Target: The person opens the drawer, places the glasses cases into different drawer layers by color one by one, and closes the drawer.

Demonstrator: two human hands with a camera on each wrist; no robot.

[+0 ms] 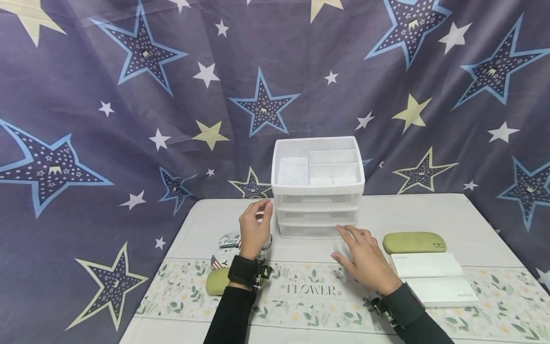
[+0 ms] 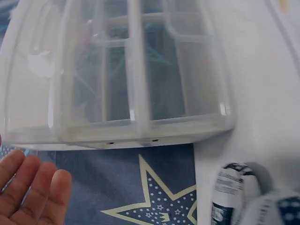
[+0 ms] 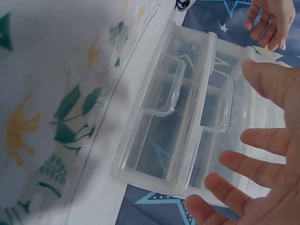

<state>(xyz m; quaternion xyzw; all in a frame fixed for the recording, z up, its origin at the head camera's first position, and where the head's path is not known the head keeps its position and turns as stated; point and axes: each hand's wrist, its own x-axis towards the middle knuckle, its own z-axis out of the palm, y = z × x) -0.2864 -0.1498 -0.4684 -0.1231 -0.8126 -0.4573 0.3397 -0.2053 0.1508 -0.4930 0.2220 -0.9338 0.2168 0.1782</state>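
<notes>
White drawer unit (image 1: 318, 190) centre frame, on worktop (image 1: 404, 210). Left hand (image 1: 253, 232) just left, right hand (image 1: 366, 260) lower right of centre; both released, fingers loose.

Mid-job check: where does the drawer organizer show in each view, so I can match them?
Head: drawer organizer just right of centre, on the table.
Left wrist: drawer organizer across the upper left and middle, cut off at the top.
Right wrist: drawer organizer right of centre, slanted, partly behind the right hand.
Shared landmark: star-patterned cloth, behind it in head, lower middle in left wrist, upper right and bottom in right wrist.
</notes>
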